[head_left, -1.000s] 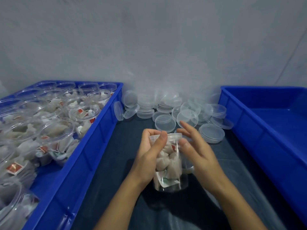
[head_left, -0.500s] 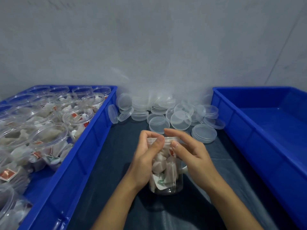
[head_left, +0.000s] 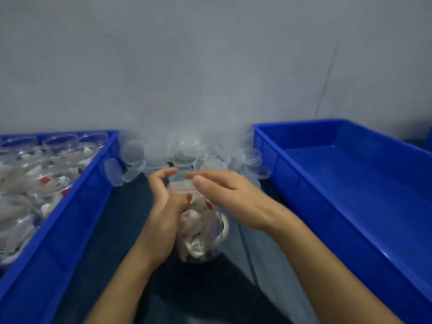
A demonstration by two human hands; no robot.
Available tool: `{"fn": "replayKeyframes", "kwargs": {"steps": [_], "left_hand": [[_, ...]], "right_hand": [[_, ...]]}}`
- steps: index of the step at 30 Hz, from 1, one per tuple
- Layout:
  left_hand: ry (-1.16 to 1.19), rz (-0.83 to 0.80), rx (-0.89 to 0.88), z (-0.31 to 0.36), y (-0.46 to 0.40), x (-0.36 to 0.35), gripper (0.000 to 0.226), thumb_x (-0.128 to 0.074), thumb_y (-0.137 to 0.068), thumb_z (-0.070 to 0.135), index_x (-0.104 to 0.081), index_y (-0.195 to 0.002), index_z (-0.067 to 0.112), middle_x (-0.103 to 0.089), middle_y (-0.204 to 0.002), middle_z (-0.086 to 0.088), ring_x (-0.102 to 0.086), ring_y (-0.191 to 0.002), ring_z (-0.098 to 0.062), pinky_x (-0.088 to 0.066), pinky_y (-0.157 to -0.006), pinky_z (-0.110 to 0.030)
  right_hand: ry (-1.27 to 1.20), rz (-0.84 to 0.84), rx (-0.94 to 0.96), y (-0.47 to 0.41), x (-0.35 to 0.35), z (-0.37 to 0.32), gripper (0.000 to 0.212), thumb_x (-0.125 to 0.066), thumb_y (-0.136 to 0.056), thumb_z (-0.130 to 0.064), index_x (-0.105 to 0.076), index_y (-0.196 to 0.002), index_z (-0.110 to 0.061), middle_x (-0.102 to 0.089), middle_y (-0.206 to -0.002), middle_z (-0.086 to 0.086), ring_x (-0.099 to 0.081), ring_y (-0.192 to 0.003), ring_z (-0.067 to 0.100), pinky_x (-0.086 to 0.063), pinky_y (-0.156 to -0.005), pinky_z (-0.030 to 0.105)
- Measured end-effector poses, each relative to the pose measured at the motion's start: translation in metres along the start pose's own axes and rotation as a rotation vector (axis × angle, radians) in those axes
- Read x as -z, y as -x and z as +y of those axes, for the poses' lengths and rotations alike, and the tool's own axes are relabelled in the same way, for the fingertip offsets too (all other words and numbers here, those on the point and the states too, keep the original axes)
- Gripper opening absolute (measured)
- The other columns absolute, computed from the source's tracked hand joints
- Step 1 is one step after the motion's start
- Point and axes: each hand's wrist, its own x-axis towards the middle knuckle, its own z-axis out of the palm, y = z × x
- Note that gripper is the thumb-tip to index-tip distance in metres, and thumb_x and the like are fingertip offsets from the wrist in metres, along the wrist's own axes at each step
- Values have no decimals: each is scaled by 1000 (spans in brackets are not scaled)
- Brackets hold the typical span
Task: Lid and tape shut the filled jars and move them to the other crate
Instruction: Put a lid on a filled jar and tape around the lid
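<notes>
Head view: your left hand (head_left: pixel 161 220) grips the filled jar (head_left: pixel 201 232) by its side on the dark tabletop (head_left: pixel 112 230), and your right hand (head_left: pixel 230 197) hovers over its lid (head_left: pixel 181 183), fingers loosely straight, blurred. Crate of open jars (head_left: pixel 77 206) sits left of your hands, other crate (head_left: pixel 350 183) right, spare lids (head_left: pixel 210 160) just beyond them.

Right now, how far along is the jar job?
Done: nothing shows as finished; the right crate holds no jars. In hand: one filled jar stands on the mat between the crates, left hand gripping its neck, right hand at its lid; blur hides whether it is seated. Left: tape it, move it, then the open jars in the left crate.
</notes>
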Motion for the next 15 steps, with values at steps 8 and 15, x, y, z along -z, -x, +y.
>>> {"fn": "replayKeyframes", "kwargs": {"steps": [8,15], "left_hand": [[-144,-14,-112,30,-75,-72,58,-50,-102,31,-18,-150,38,-60,-131,-2,-74,-103,-12,-59,-77,-21],[-522,68,-147,23,-182,-142,61,-77,-95,37,-49,-148,25,-53,-140,2,-63,-110,-12,-54,-84,-17]], "right_hand": [[478,215,-104,-37,107,-47,63,-77,-75,-67,-66,-128,-35,-67,-105,-14,-67,-88,0,-55,-81,27],[618,566,-156,-81,200,-24,68,-75,-75,-60,-64,-129,-20,-61,-112,-2,-62,-88,9,-44,-63,22]]}}
